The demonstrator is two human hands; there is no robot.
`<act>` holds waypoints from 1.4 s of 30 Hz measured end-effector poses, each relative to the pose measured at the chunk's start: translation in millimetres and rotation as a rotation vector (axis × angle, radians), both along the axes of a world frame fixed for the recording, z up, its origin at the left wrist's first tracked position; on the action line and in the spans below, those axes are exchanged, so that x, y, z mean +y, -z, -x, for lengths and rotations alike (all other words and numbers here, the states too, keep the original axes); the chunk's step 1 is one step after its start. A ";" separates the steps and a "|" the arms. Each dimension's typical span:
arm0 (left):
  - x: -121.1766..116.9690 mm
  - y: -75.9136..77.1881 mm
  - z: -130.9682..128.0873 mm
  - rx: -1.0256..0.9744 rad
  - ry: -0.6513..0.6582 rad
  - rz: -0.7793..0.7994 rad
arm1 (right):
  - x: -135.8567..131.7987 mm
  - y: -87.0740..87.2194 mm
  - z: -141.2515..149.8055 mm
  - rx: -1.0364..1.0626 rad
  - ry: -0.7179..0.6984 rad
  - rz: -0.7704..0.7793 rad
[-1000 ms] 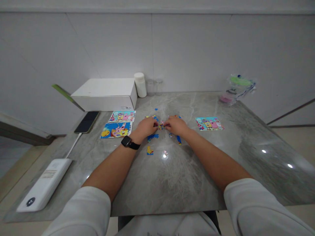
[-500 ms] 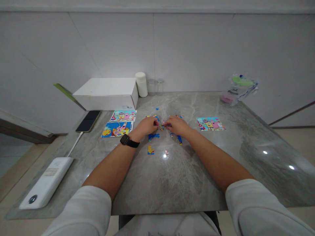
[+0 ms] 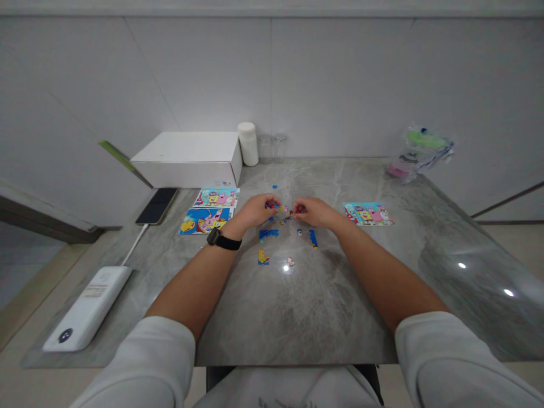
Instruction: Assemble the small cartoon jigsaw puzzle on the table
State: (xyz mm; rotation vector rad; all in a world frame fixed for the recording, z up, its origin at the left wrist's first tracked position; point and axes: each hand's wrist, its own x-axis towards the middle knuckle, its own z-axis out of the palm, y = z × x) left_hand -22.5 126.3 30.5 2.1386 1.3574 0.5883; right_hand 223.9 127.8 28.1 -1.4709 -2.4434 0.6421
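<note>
My left hand (image 3: 260, 209) and right hand (image 3: 313, 213) curl inward around small, knobbly-edged jigsaw pieces (image 3: 288, 215) lying between them on the glossy, veined grey tabletop (image 3: 293, 317); whether either pinches one, I cannot tell.

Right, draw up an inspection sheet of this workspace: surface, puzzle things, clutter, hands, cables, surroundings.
Surface: grey marbled table, glossy, reflecting lights.
Puzzle things: puzzle pieces, small, mid-table; picture cards left and right.
Clutter: white box, white bottle, two glasses, phone, power bank, plastic bag.
Hands: left hand and right hand face each other over the pieces; grips unclear.
Cables: white cable runs from phone to power bank.
Surroundings: grey wall behind the table.
</note>
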 end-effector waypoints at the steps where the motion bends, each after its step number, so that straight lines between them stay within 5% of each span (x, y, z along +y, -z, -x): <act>1: 0.2 1.6 -0.1 0.027 0.006 -0.006 | 0.4 -0.9 -0.2 0.069 0.012 0.024; 8: 0.4 10.7 -5.6 0.173 0.039 -0.104 | -3.6 -7.0 6.6 0.540 0.006 0.262; 13: -2.8 -11.0 -2.9 -0.015 -0.026 -0.098 | -9.1 -17.0 11.6 0.795 0.160 0.369; 17: -11.8 -31.1 -2.9 -0.151 0.077 -0.001 | -15.6 -24.2 17.9 0.949 0.285 0.411; 22: -22.8 -41.8 -7.8 -0.189 0.055 -0.037 | -25.2 -29.7 26.9 1.085 0.298 0.551; 26: -28.6 -48.1 -4.8 -0.177 0.004 -0.044 | -30.1 -32.0 29.8 1.039 0.271 0.545; 32: -46.1 -53.2 17.6 -0.080 0.013 0.009 | -42.3 -31.2 43.2 0.753 0.079 0.286; 42: -106.1 -16.6 46.7 0.015 -0.089 0.039 | -71.6 -14.9 80.5 0.322 -0.145 0.045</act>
